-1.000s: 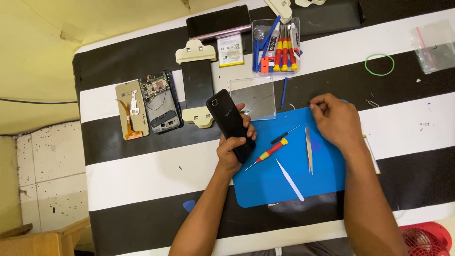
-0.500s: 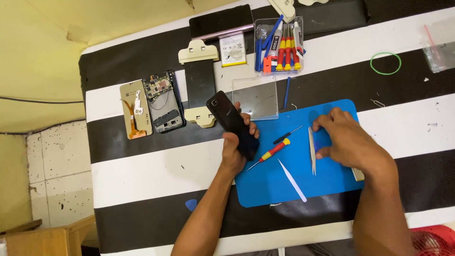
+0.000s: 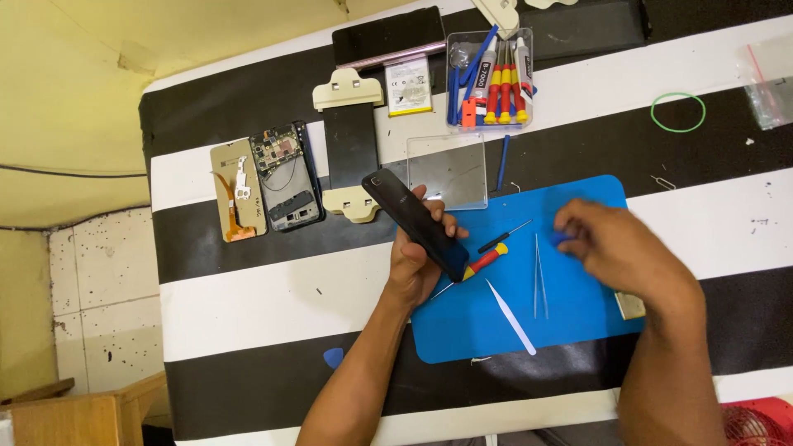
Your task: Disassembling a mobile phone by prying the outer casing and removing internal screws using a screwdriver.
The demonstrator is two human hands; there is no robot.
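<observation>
A left hand point(image 3: 417, 264) grips a black phone point(image 3: 415, 223) tilted over the blue mat's point(image 3: 578, 330) left edge, where a weak hold could drop it. Right of it, the right hand's point(image 3: 619, 256) blurred fingers pinch something small and blue; tweezers point(image 3: 539, 272) lie close enough to be knocked.

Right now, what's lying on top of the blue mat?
On the mat: tweezers, a white pick and a screwdriver. The right hand covers whatever lies beneath it.

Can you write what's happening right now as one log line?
left hand: holds black phone | right hand: over blue mat, by tweezers
</observation>
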